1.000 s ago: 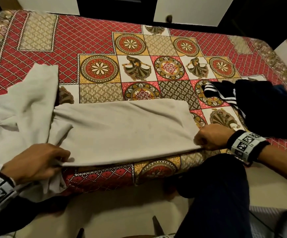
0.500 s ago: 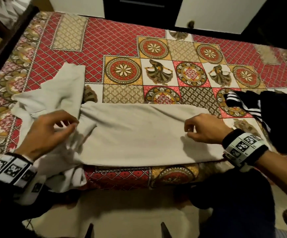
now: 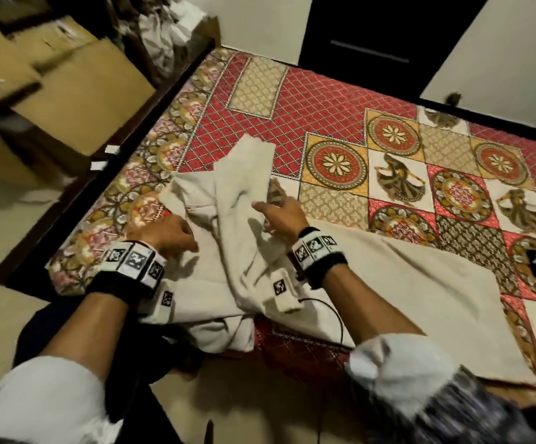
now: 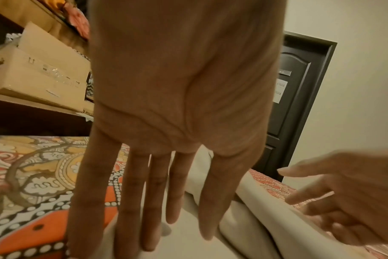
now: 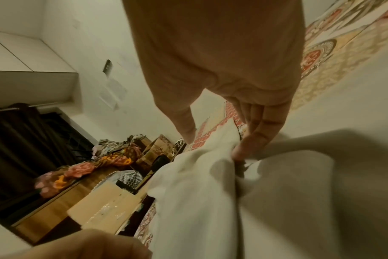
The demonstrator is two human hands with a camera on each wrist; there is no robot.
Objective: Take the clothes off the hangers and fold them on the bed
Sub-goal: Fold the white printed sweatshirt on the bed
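cream garment (image 3: 241, 251) | under both hands | left hand (image 4: 166, 157) flat, spread | right hand (image 5: 244, 131) seemingly pinching fold

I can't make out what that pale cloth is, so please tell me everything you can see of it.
The garment is plain cream-white, soft-looking fabric. It lies along the near edge of the bed. Its right part is flat and smooth, its left part bunched and creased, with one flap reaching further up the bed and some cloth hanging over the edge. The left hand rests on the bunched part with straight fingers; the right hand pinches a fold. No hanger shows.
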